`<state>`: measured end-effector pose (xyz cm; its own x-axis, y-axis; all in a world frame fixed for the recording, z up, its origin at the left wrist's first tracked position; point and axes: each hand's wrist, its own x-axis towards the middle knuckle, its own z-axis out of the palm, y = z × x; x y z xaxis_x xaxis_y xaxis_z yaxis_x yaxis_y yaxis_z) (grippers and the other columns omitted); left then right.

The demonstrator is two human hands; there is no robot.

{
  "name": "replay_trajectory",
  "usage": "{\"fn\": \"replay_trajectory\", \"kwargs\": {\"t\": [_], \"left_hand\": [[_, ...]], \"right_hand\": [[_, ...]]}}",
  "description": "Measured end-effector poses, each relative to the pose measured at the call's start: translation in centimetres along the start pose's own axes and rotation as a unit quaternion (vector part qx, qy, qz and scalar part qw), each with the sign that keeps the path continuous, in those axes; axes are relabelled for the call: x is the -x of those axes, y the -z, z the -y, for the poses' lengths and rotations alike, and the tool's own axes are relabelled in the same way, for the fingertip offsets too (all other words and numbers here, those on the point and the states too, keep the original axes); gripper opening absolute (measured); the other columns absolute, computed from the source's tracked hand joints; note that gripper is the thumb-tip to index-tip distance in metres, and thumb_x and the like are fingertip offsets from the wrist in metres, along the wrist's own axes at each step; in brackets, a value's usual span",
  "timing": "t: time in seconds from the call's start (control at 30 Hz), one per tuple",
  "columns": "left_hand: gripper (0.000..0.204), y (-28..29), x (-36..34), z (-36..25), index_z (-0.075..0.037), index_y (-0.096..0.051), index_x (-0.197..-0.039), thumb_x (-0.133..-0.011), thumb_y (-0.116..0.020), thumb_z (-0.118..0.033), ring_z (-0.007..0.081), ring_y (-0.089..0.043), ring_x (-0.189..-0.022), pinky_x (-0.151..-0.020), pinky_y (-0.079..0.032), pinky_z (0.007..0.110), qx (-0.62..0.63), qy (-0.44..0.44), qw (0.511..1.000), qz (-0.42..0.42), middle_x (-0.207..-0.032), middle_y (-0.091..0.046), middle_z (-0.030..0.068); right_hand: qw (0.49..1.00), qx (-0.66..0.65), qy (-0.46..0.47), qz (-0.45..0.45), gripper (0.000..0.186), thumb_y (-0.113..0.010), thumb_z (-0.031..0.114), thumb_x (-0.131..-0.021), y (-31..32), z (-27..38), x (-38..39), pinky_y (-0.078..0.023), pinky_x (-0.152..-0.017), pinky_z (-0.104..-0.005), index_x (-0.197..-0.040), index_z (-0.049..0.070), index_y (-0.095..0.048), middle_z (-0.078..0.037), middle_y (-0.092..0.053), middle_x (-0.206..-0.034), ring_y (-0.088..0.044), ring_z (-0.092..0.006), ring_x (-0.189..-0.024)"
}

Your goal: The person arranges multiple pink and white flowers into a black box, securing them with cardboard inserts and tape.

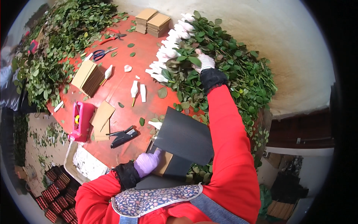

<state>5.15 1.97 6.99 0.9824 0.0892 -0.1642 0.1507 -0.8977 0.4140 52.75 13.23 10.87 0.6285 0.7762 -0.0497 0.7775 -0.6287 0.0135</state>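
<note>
A worker in a red long-sleeved top reaches across a round-edged red desk [123, 80], the right hand [206, 62], in a white striped glove, at one o'clock among the dark-green leafy stems [242, 74] of a broad pile. Its fingers are partly sunk in foliage, so whether they pinch a stem cannot be told. The stems fan toward two o'clock, while their white-sleeved flower heads [169, 50] line up near twelve, probably so the blooms face one way, clear of the leaves. At seven o'clock the left hand [146, 163], in a lavender glove, is loosely curled with one digit extended against a brown cardboard rectangle [163, 164], perhaps to steady it; whether it grips the edge cannot be made out. Over that card's upper side lies a black ribbed sheet [184, 136], just below centre, seemingly kept right in front of the body for easy reach. Toward eight o'clock sits a black metal stapler [123, 137], near the left hand, and at nine a bright-pink tape dispenser [82, 121]; both appear placed for that side. Blue-handled scissors [100, 55] and red-handled pliers [112, 38] (idle for now) lie toward ten and eleven, apparently set back to spare the working space.
</note>
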Motion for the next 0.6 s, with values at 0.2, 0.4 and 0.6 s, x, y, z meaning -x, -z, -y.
{"fn": "replay_trajectory", "kwargs": {"t": [0.2,0.4,0.6], "left_hand": [[0.055,-0.7,0.6,0.1,0.009,-0.043,-0.133,-0.087,-0.052,-0.019,0.0229,-0.051,-0.041,-0.037,-0.039,0.038,-0.022,0.001,0.998,-0.067,-0.051,-0.051,0.0093],[0.051,-1.4,0.2,0.0,0.003,-0.038,-0.138,-0.092,-0.046,-0.018,0.0265,-0.051,-0.038,-0.036,-0.037,0.043,0.042,-0.007,0.996,-0.081,-0.049,-0.051,0.0111],[0.049,-2.3,0.5,0.6,0.002,-0.043,-0.135,-0.091,-0.048,-0.019,0.0272,-0.051,-0.038,-0.036,-0.038,0.042,0.047,-0.001,0.994,-0.103,-0.05,-0.052,0.0113]], "right_hand": [[0.986,0.02,0.12,0.11,0.045,-0.069,0.032,-0.077,3.0,1.2,1.4,-0.052,-0.082,-0.0392,-0.115,0.008,-0.062,-0.014,-0.065,-0.111,-0.062,-0.0357,-0.1],[0.633,-0.756,-0.073,0.148,0.034,-0.051,0.021,-0.091,3.8,-6.3,4.6,-0.048,-0.089,-0.033,-0.121,0.006,-0.056,-0.009,-0.064,-0.11,-0.061,-0.0193,-0.097],[0.692,-0.721,0.033,0.021,0.038,-0.044,0.006,-0.092,8.4,-4.6,16.6,-0.052,-0.082,-0.0281,-0.128,-0.001,-0.05,-0.01,-0.062,-0.113,-0.062,-0.0187,-0.094]]}}
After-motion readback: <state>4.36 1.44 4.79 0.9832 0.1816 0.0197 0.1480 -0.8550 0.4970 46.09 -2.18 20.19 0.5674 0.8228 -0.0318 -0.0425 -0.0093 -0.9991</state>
